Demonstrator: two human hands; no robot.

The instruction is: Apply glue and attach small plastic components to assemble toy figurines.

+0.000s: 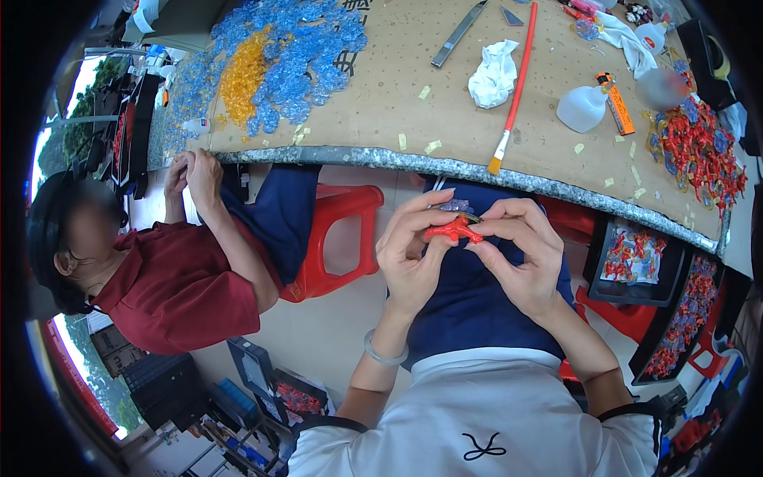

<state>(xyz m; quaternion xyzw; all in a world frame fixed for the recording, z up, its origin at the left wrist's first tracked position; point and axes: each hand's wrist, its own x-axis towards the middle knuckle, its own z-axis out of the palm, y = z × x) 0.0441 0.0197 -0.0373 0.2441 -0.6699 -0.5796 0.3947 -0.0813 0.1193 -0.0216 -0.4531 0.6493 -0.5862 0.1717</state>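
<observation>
Both my hands are raised in front of my lap, just off the table's near edge. Between them is a small red plastic figure (pixel 453 231), with a translucent purple-blue part (pixel 455 205) behind it. My left hand (pixel 413 253) has its thumb and fingers closed around the left side of the red figure. From the other side, my right hand (pixel 520 248) pinches the figure's right end between thumb and fingertips. A thin dark curved edge shows between the red and purple parts; its kind cannot be made out.
On the cardboard-covered table (pixel 397 95) lie blue pieces (pixel 318 48), yellow pieces (pixel 241 75), a red-handled brush (pixel 517 95), crumpled tissue (pixel 493 74), a cutter (pixel 459 33), a white bottle (pixel 582 109) and red pieces (pixel 699 151). A co-worker (pixel 183 278) sits left, near a red stool (pixel 338 238). Trays (pixel 632 290) stand right.
</observation>
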